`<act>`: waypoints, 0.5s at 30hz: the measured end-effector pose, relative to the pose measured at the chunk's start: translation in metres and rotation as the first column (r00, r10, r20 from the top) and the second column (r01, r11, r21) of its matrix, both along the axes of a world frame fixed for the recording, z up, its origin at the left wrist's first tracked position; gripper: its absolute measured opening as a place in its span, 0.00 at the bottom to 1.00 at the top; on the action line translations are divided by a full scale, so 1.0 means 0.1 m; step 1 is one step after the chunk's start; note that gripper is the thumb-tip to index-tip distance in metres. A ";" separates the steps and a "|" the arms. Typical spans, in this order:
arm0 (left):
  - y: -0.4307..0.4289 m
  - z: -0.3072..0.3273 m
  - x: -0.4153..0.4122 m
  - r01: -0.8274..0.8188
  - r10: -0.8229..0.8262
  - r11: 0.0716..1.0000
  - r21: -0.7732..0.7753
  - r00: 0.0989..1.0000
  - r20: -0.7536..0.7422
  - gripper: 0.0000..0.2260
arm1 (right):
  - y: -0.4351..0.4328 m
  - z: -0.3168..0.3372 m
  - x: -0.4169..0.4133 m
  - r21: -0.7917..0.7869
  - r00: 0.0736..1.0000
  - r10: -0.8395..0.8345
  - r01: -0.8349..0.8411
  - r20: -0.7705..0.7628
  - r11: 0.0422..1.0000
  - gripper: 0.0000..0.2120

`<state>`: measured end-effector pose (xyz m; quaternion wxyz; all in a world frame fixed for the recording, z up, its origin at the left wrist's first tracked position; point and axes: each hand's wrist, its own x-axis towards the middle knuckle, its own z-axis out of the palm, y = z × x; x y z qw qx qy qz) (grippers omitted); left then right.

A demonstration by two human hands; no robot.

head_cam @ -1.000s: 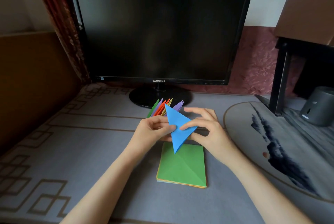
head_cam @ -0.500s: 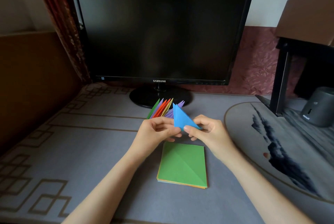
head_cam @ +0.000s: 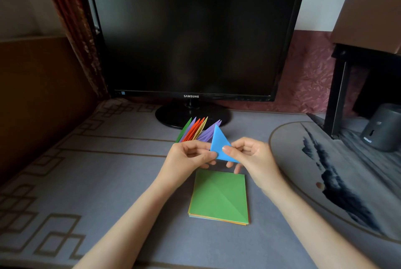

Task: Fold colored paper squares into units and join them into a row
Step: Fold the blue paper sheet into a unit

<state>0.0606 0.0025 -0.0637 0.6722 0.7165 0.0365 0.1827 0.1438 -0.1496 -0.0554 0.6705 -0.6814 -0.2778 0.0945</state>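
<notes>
– Now, what do the two hands hold?
– Both grip one blue folded unit (head_cam: 218, 143), a triangle with its apex pointing up and away from the person. The left hand (head_cam: 191, 156) has its fingers curled and pinches the unit's lower left edge. The right hand (head_cam: 251, 156) pinches the lower right part, with the thumb flat on the near face and the fingers curled behind.

– Does the unit rest on anything?
– No. It is held above the grey patterned table cover (head_cam: 108, 182), between the two sets of fingertips.

– Where is the joined row?
– The row of joined units (head_cam: 196, 129) lies just beyond the left hand's knuckles. Its green, purple, orange, yellow and purple points fan upward. Whether it touches the blue unit or the left hand cannot be told.

– And the unfolded paper?
– A stack of paper squares (head_cam: 219, 195) lies flat on the near side of the hands, between the two wrists. Its top sheet is green with a diagonal crease, and orange and pale blue edges show beneath.

– What lies farther out?
– Beyond the row stands a dark monitor (head_cam: 191, 34), with its round base just behind the paper points. To the right of the right hand lies a round ink-painted mat (head_cam: 325, 160). Farther right are a black stand leg (head_cam: 338, 95), a grey cylinder (head_cam: 384, 127) and a cardboard box (head_cam: 368, 12) above them. Far to the left beyond the hands hangs a red curtain (head_cam: 73, 30).
</notes>
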 end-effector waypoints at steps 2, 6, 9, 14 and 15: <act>0.00 0.00 0.01 -0.015 0.015 1.000 -0.023 1.000 -0.001 0.05 | 0.00 0.00 -0.01 0.008 1.000 -0.008 0.008 -0.014 1.000 0.04; 0.00 0.00 0.01 -0.032 0.032 0.999 0.007 0.999 0.010 0.04 | -0.02 0.04 -0.04 -0.065 0.995 0.070 -0.075 -0.078 0.995 0.05; 0.00 -0.01 0.00 -0.008 0.008 1.000 0.030 1.000 0.007 0.04 | -0.02 0.04 -0.06 -0.110 0.990 0.108 -0.118 -0.091 0.987 0.06; -0.02 0.00 -0.01 0.007 -0.008 1.000 0.027 1.000 0.025 0.03 | -0.04 0.07 -0.06 -0.076 0.986 0.106 -0.117 -0.131 0.990 0.04; -0.02 0.00 -0.01 0.008 -0.009 1.000 0.030 0.999 0.031 0.03 | -0.04 0.07 -0.07 -0.077 0.985 0.116 -0.126 -0.129 0.989 0.04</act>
